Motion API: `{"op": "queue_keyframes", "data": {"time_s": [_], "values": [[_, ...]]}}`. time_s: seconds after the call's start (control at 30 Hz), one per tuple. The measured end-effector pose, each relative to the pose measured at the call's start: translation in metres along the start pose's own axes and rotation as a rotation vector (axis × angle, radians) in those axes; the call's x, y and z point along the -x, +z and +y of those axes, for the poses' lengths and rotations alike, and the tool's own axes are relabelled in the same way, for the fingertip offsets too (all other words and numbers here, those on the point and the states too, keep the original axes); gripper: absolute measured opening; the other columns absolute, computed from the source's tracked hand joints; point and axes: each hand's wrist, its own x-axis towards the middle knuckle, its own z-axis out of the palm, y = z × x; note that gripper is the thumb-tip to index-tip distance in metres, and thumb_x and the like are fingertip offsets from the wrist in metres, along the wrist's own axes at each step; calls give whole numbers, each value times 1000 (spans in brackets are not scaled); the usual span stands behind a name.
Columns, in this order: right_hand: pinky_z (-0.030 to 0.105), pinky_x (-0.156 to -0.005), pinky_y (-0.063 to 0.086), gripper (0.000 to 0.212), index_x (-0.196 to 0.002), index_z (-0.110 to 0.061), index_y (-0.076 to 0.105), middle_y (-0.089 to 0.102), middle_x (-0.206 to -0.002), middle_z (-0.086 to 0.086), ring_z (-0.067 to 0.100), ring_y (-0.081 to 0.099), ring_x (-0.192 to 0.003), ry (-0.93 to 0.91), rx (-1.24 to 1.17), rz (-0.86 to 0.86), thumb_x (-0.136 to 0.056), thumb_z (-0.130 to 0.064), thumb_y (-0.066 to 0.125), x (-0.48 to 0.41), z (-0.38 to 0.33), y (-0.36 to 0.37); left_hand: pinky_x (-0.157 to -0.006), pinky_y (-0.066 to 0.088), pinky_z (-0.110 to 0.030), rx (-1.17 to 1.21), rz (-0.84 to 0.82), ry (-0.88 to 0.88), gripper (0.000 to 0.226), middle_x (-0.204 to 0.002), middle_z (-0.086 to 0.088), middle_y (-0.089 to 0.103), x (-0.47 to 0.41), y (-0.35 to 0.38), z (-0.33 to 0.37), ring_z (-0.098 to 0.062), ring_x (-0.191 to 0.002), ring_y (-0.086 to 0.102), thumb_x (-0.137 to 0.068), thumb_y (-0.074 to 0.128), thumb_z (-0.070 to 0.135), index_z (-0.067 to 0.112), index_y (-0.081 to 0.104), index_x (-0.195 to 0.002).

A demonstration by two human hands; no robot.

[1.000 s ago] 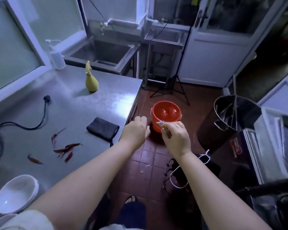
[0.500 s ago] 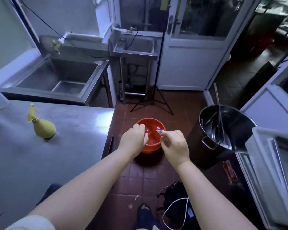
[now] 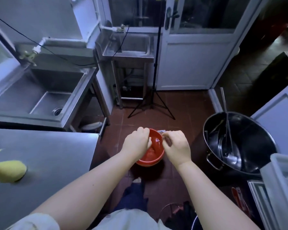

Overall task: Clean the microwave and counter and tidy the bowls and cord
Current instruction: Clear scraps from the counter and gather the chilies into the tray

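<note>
Since the earlier frames the view has swung away from the counter's cord, bowls and dark cloth, and both hands have come further out over the red bucket (image 3: 150, 156), which now sits directly beneath them on the brown tiled floor (image 3: 181, 117) just off the counter's corner. The left hand (image 3: 136, 143) is curled with its fingers bunched together, knuckles up, fingertips turned inward over the bucket's mouth; whether it grips anything cannot be told. The right hand (image 3: 177, 146) pinches a small, pale, crinkled scrap (image 3: 161, 131) between thumb and forefinger at the bucket's far rim; what the scrap is stays too small and blurred to tell. Its long axis runs roughly left to right, the free end pointing toward the left hand. The two hands are close but apart, with the open bucket showing between them. The steel counter (image 3: 48, 155) fills the lower left, and a yellow squeeze bottle (image 3: 8, 170) lies on its side there, its nozzle pointing to the upper left and partly cut by the frame edge. Behind the counter stands a steel sink (image 3: 40, 93). To the right of the bucket sits a large dark stockpot (image 3: 239, 143) with long-handled utensils leaning inside, and a black tripod (image 3: 154, 90) stands on the tiles before a white door (image 3: 194, 60).
</note>
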Motion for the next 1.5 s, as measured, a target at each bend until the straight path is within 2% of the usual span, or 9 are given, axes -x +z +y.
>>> {"op": "queue_keyframes", "data": {"time_s": [0.13,0.2,0.47,0.67,0.87,1.07,1.17,1.4,1.5], "values": [[29,-72,47,20,-83,-18,70,65,-77,-8,15,51,-78,60,34,47,-70,-3,75,-55,28,16,-39,25,-25,-24,13,90,30,-69,-3,49,-69,25,-7,-23,-48,52,-72,76,31,14,51,-76],[32,-69,49,20,-81,-17,69,64,-74,-7,18,53,-76,78,49,36,-70,-1,75,-87,40,29,-38,21,-23,-30,21,122,33,-66,-2,47,-109,39,-16,-22,-44,49,-68,78,30,15,50,-73],[32,-68,49,12,-82,-17,69,62,-75,-10,18,56,-79,217,103,-146,-78,-6,71,-201,91,86,-38,28,-25,70,49,226,20,-67,-3,46,-250,92,-63,-23,-46,50,-80,54,33,14,50,-74],[24,-70,40,10,-85,-16,69,44,-73,-25,14,53,-84,309,123,-257,-80,-7,68,-229,131,129,-39,30,-26,127,-92,127,23,-67,-4,49,-295,139,-91,-26,-46,52,-83,48,35,13,49,-75],[27,-78,48,12,-87,-18,70,61,-81,-15,13,55,-86,376,42,-372,-79,-9,69,-216,186,209,-44,32,-30,173,-242,-13,24,-71,-6,53,-302,213,-110,-29,-53,57,-82,68,31,13,53,-78],[33,-82,49,19,-95,-18,71,70,-91,0,25,61,-89,425,-4,-578,-78,-13,64,-146,287,351,-42,36,-31,192,-372,-144,22,-73,-9,54,-276,380,-121,-33,-53,58,-81,62,33,12,54,-80],[25,-79,43,21,-97,-16,71,70,-91,1,22,60,-87,414,-43,-629,-79,-7,67,-109,317,407,-42,29,-28,194,-436,-199,24,-73,-11,54,-255,452,-123,-33,-49,57,-78,72,26,9,55,-80],[30,-81,47,27,-107,-13,69,69,-100,6,26,61,-95,417,-84,-690,-82,-4,65,-60,361,517,-47,28,-29,208,-454,-242,18,-80,-11,54,-232,566,-140,-33,-59,56,-87,62,26,10,54,-85],[32,-81,48,23,-106,-9,68,68,-101,9,28,60,-97,465,-50,-639,-84,-5,63,-59,383,546,-48,38,-33,238,-494,-272,20,-88,-11,54,-231,593,-143,-32,-67,57,-92,54,29,10,54,-91]]}}
